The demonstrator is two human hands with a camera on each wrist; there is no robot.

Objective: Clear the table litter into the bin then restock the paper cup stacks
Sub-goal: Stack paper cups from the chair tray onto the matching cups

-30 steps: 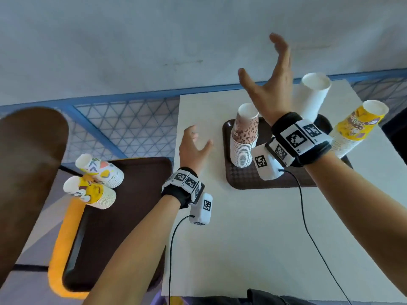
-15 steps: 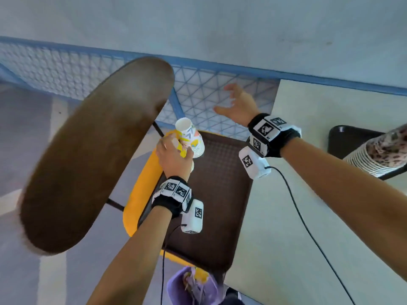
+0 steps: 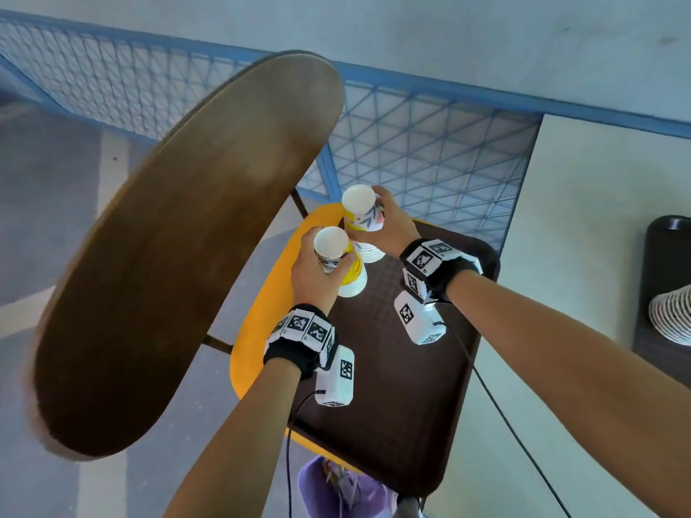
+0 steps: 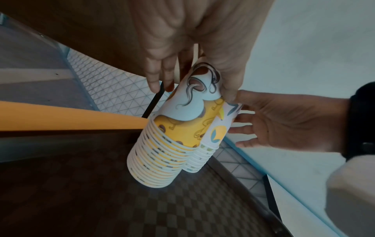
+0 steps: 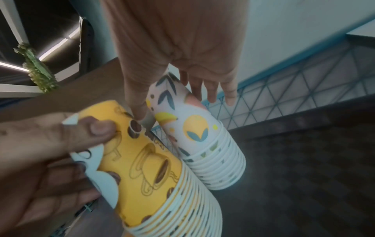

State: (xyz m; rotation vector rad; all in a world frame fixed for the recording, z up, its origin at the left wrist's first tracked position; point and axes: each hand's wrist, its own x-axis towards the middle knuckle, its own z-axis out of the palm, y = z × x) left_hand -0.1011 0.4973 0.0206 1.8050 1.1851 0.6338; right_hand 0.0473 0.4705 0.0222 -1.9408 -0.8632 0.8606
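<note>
The left hand point(image 3: 314, 271) wraps its grip around the yellow cup stack point(image 3: 351, 280), while the right hand point(image 3: 392, 228) grasps the leaf-print cup stack point(image 3: 364, 214); both stacks stand inverted, side by side on the dark tray point(image 3: 404, 386).

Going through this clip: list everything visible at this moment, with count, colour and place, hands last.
yellow coffee-print cup stack: one, yellow and white, upside down on the near tray's far left corner.
leaf-print cup stack: one, white with yellow and blue leaves, just beyond it, sides touching.
brown tray: one, dark brown, lying on the chair.
yellow chair: one, under the tray.
white table: one, to the right.
second tray: one, dark, at the right edge, bearing another cup stack.
mesh fence: one, blue, behind.
left hand: grips the yellow stack.
right hand: grips the leaf-print stack.
</note>
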